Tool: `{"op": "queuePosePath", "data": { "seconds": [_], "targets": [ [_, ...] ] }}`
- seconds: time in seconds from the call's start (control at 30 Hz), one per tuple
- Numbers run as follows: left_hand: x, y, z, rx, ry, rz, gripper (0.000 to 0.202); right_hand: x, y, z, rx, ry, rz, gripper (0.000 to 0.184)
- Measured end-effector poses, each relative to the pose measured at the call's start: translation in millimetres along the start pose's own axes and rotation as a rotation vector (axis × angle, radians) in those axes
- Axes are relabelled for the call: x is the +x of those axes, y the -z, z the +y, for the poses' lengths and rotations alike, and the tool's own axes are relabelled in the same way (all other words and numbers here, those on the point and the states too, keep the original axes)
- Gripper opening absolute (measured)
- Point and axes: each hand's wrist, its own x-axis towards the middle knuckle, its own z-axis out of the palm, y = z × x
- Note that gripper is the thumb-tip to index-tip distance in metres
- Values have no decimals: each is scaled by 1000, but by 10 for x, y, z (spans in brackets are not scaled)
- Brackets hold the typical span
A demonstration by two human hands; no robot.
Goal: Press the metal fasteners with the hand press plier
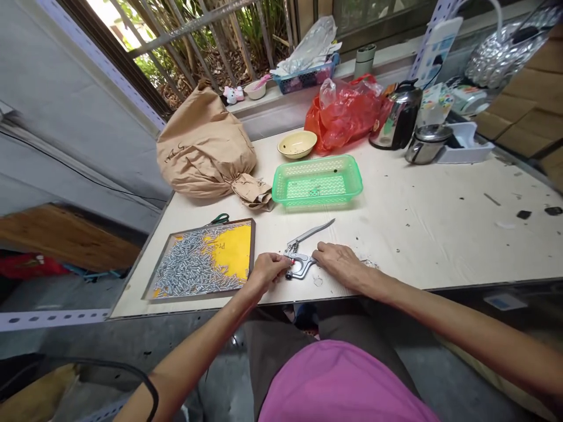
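Observation:
Metal snap-fastener pliers (302, 264) lie on the table near its front edge, their long upper handle raised and spread from the lower one. My right hand (338, 262) is closed round the end of the lower handle. At the jaws, my left hand (269, 271) pinches thumb and fingers together. A tiny red spot shows by the fingertips, but whatever they hold is too small to name. Just left of that hand, a shallow tray (252, 246) contains many small silvery metal tubes (189, 264) on a yellow base.
Dark-handled scissors (220, 218) lie behind the tray. Beyond the pliers are a green plastic basket (317, 200), a cream bowl (297, 145) and a tied brown paper sack (206, 146). Red plastic bags (343, 114) and a steel kettle (398, 114) stand at the back right.

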Motion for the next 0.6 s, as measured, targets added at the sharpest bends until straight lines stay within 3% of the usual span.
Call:
{"op": "queuePosePath", "data": {
  "seconds": [0.23,0.6],
  "targets": [
    [2,44,84,103,40,-50,30,-12,-33,18,20,-3,4,20],
    [95,88,190,188,223,-147,22,-28,-66,33,19,15,52,19]
  ]
}}
